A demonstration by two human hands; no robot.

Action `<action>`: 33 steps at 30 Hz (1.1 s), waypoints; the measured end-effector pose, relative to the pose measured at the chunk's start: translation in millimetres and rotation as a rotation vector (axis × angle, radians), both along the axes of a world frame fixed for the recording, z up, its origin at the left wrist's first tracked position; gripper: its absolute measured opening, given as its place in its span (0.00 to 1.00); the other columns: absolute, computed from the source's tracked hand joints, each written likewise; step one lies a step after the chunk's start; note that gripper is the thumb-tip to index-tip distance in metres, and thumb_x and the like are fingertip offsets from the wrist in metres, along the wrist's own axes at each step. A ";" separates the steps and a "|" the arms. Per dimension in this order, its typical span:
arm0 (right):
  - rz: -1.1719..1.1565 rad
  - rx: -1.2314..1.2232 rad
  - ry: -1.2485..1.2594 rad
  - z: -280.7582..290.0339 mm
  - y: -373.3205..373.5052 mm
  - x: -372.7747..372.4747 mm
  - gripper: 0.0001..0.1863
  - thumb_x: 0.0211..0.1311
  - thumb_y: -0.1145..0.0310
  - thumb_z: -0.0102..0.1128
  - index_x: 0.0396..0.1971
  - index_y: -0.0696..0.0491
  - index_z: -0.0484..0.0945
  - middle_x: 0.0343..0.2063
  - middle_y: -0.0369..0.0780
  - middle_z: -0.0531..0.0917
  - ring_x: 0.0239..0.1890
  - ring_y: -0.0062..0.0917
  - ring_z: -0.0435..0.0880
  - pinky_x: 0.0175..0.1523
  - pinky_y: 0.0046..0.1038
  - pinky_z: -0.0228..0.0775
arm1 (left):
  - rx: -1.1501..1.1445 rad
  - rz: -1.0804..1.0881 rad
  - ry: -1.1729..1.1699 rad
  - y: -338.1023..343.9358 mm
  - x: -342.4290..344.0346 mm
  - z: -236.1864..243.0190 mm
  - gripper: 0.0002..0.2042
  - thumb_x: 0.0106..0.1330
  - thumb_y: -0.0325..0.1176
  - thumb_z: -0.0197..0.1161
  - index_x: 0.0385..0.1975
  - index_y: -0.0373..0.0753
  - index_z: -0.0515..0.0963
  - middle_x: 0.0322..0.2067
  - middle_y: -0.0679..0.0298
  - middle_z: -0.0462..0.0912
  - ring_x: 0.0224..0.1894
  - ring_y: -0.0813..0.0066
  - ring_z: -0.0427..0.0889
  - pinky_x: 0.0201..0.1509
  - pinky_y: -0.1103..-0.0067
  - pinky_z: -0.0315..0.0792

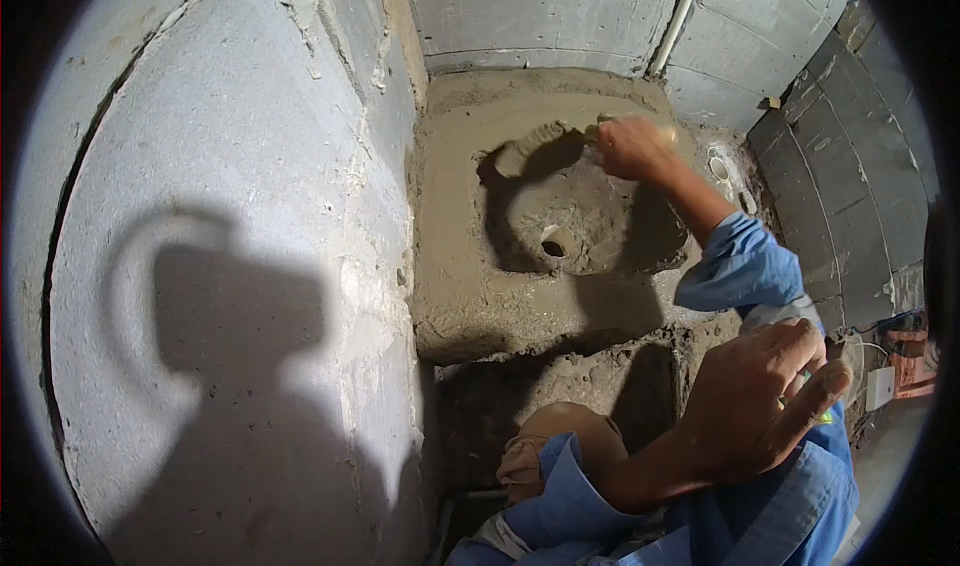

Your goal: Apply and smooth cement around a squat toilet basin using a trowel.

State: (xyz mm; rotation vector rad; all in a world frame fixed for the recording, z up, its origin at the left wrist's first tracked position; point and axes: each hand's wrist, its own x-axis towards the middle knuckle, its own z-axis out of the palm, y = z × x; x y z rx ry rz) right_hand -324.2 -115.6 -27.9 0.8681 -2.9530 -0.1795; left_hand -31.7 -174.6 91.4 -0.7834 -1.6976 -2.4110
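Trowelling step: judged to be dressing the far inner edge of the recess (pixel 620 228) with wet mortar.
Next pass: would call for a light, even stroke, with crumbs kept out of the 1 drain opening (pixel 564 238).
Right hand: 1, closed (pixel 632 149) around a pale-handled tool (pixel 669 138), probably a trowel; blade hard to make out.
Left hand: 1, fingers part-curled, thumb out (pixel 762 398), beside the blue right sleeve (pixel 745 264); palm hidden, so cannot tell whether anything is held.
Mortar bed: 1, grey-brown (pixel 447 201), between block walls, around the recess.
Drain position: recess floor, near side.
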 end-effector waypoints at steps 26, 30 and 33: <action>-0.208 0.075 -0.274 -32.4 51.6 47.8 0.12 0.57 0.64 0.60 0.35 0.53 0.87 0.38 0.46 0.87 0.40 0.39 0.85 0.49 0.38 0.73 | 0.075 -0.015 -0.070 -6.6 -6.7 -4.8 0.23 0.74 0.51 0.50 0.31 0.33 0.73 0.24 0.56 0.73 0.24 0.64 0.75 0.29 0.72 0.68; 0.101 -0.295 -0.577 -46.5 32.1 86.0 0.22 0.63 0.61 0.57 0.54 0.55 0.78 0.51 0.54 0.79 0.47 0.43 0.82 0.50 0.38 0.77 | 0.071 0.016 -0.010 -1.5 -2.1 -2.6 0.23 0.73 0.51 0.51 0.30 0.33 0.73 0.23 0.56 0.72 0.24 0.65 0.74 0.29 0.72 0.68; -0.170 -0.708 -0.855 -53.2 -17.7 96.4 0.23 0.70 0.60 0.52 0.58 0.60 0.71 0.43 0.53 0.80 0.40 0.39 0.84 0.43 0.37 0.81 | 0.072 0.014 -0.002 2.1 2.1 -0.8 0.23 0.73 0.51 0.51 0.30 0.33 0.73 0.23 0.56 0.72 0.24 0.64 0.74 0.29 0.72 0.68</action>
